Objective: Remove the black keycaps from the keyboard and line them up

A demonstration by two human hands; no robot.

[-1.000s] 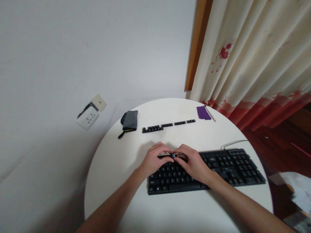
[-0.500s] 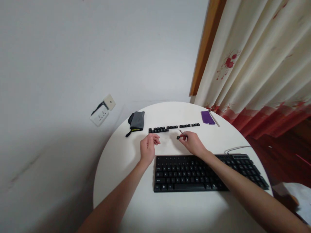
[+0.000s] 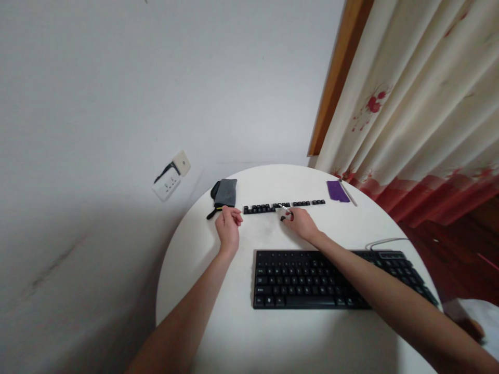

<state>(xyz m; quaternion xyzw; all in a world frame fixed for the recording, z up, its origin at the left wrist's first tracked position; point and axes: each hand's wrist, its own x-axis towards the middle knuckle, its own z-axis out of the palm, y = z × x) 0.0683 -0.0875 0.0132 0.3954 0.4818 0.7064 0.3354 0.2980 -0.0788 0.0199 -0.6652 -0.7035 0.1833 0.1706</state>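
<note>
My right hand [image 3: 302, 222] pinches a small black keycap [image 3: 283, 218] at its fingertips. A thin, shiny metal tool [image 3: 284, 209] sticks out from the same fingers; its exact kind is too small to tell. The hand hovers just in front of loose black keycaps [image 3: 260, 209] laid out in a line across the white table. To the left, my left hand [image 3: 227, 228] is open, loosely bent and holding nothing, close to the front of a grey pouch [image 3: 226, 192]. Under my right forearm lies a black keyboard [image 3: 296, 283], partly hidden by the arm.
A purple cloth [image 3: 337, 191] and a slim pale stick [image 3: 350, 194] lie at the back right of the round white table [image 3: 206, 311]. The keyboard's cable [image 3: 385, 241] curls behind it. Beyond are a wall with a socket [image 3: 167, 184] and a curtain [image 3: 413, 130].
My left hand has shifted left toward the grey pouch. My right hand, with keycap and tool, has moved slightly closer to the line of keycaps. The view has tilted a little.
</note>
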